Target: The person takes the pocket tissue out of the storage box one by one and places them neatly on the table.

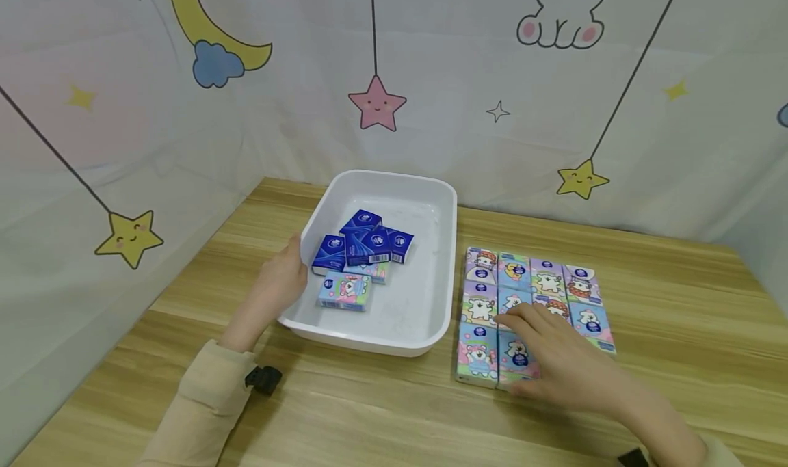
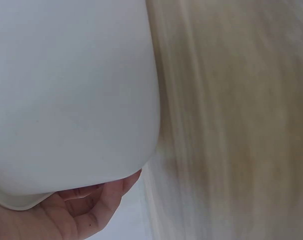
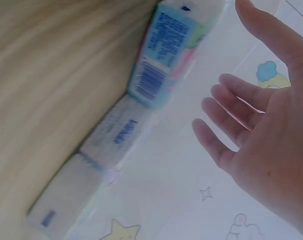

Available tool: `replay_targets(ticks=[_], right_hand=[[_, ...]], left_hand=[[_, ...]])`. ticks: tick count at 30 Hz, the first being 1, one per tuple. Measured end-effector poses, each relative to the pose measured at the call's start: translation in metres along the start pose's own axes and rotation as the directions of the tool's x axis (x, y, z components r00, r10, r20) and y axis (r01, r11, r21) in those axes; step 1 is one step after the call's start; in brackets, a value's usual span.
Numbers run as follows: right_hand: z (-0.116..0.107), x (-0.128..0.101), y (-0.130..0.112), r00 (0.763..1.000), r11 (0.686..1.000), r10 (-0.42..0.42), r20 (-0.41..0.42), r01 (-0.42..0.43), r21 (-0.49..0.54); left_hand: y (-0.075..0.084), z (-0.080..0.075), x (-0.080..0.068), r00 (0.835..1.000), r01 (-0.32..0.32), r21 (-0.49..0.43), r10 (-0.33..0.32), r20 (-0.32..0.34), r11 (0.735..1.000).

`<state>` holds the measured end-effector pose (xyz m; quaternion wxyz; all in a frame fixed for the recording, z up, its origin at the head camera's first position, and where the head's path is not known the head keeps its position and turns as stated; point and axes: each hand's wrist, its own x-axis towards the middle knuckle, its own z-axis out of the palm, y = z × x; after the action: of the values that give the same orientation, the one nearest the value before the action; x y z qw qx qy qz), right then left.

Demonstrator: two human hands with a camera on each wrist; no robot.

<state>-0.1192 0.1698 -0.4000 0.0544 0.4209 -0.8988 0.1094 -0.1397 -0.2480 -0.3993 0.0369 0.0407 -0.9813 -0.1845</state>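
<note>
At the left side of a white plastic tub [image 1: 425, 316], my left hand [image 1: 280, 279] grips the rim. In the left wrist view its fingers [image 2: 99, 210] curl at the tub's outer wall [image 2: 76, 100]. Inside the tub lie several dark blue tissue packs [image 1: 367, 245], partly stacked, and two colourful cartoon tissue packs [image 1: 345, 290], one partly hidden under the blue ones. My right hand [image 1: 563, 361] hovers over a block of cartoon tissue packs [image 1: 479, 351], thumb and fingers spread, hiding some of them. The right wrist view has the palm [image 3: 271, 160] beside a row of packs [image 3: 156, 60], holding nothing.
The block of packs lies in rows on a wood-grain table [image 1: 369, 412], right of the tub. A white cloth backdrop [image 1: 443, 132] with cartoon stars and a moon stands behind the table and along its sides.
</note>
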Motion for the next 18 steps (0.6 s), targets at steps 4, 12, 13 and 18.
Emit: replay_targets(ticks=[4, 12, 13, 18], right_hand=[[-0.006, 0.011, -0.006, 1.0, 1.0, -0.029, 0.003, 0.029, 0.004], [-0.015, 0.035, -0.02, 0.996, 0.997, -0.07, 0.046, 0.072, -0.026], [-0.015, 0.038, -0.022, 0.995, 0.996, -0.086, 0.045, 0.087, -0.026], [-0.015, 0.049, -0.03, 0.988, 0.989, -0.146, 0.051, 0.147, -0.009]], left_hand=[[-0.001, 0.0, -0.001, 1.0, -0.001, 0.002, 0.001, 0.001, 1.0], [0.0, -0.001, -0.001, 1.0, 0.003, 0.007, -0.003, 0.009, 1.0], [0.0, -0.001, 0.0, 1.0, 0.003, 0.007, -0.003, 0.009, 1.0], [-0.001, -0.001, -0.001, 1.0, -0.01, 0.014, 0.01, -0.01, 1.0]])
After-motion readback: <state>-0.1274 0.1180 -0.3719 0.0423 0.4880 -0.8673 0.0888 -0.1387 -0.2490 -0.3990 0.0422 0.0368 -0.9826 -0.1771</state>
